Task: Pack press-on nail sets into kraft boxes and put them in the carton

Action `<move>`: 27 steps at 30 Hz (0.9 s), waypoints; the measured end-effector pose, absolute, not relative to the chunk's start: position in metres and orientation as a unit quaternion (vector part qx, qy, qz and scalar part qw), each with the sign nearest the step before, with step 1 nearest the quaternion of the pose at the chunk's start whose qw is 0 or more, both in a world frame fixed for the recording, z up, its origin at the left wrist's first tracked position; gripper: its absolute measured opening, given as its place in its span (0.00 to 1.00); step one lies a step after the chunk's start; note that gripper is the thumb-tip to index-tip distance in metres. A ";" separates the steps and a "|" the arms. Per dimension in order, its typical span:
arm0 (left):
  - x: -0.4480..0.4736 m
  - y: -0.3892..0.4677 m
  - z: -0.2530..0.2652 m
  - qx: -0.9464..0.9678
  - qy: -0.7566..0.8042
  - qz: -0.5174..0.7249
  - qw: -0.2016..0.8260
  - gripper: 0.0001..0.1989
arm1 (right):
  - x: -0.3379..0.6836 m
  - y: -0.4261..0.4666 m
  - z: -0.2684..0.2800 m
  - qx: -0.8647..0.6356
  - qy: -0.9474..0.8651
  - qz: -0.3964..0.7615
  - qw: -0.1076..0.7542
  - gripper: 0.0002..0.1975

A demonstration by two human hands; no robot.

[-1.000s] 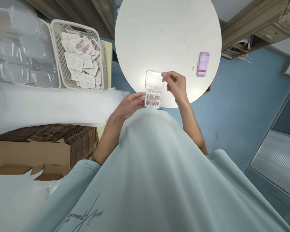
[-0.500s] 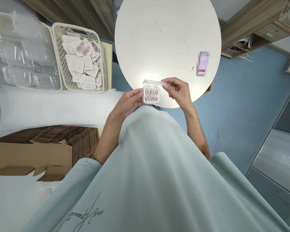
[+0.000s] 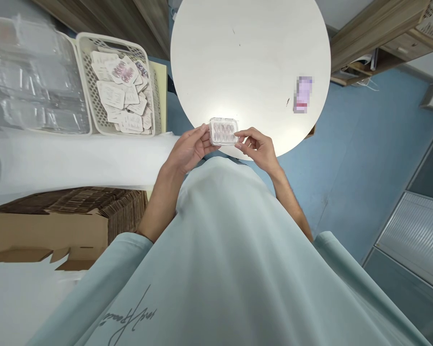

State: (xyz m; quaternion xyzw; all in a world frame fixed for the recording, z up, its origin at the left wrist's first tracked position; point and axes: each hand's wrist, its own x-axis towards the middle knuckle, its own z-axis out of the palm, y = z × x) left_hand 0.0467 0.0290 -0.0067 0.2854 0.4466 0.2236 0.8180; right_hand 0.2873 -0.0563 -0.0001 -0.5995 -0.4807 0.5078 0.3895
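Note:
A small clear plastic case [image 3: 223, 131] is held near the front edge of the round white table [image 3: 248, 57]. Two rows of pinkish press-on nails [image 3: 223, 129] show through its lid, which lies down over them. My left hand [image 3: 192, 148] grips the case by its left side, thumb at the upper corner and fingers beneath. At the right side, my right hand [image 3: 258, 148] pinches the case's edge between thumb and fingers.
To the left, a white basket [image 3: 90, 103] holds several nail cards [image 3: 111, 93]. Clear plastic boxes [image 3: 39, 81] are stacked beside it, with white sheets [image 3: 82, 161] and folded brown cardboard [image 3: 50, 230] nearer me. A blurred purple item [image 3: 303, 93] lies on the table's right side.
The lid has swung from raised down over the nails. My right hand has moved down and left from the lid to the case's right edge; the case sits slightly higher.

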 end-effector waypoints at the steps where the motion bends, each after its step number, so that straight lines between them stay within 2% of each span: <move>1: 0.046 0.029 -0.006 0.293 0.446 0.222 0.816 0.24 | 0.286 -0.055 0.003 -0.608 -0.475 0.508 0.383 0.26; 10: 0.043 0.029 -0.002 0.337 0.423 0.226 0.810 0.26 | 0.281 -0.051 0.012 -0.644 -0.418 0.512 0.386 0.33; 14: 0.042 0.028 -0.001 0.346 0.411 0.233 0.811 0.27 | 0.279 -0.050 0.006 -0.656 -0.368 0.559 0.349 0.35; 18: 0.040 0.027 -0.001 0.347 0.418 0.227 0.808 0.28 | 0.273 -0.050 0.005 -0.625 -0.342 0.609 0.348 0.36; 23: 0.037 0.025 -0.005 0.369 0.435 0.220 0.791 0.29 | 0.268 -0.049 0.003 -0.632 -0.327 0.606 0.354 0.35; 27: 0.032 0.022 -0.010 0.403 0.473 0.185 0.761 0.36 | 0.269 -0.049 -0.002 -0.637 -0.321 0.598 0.364 0.34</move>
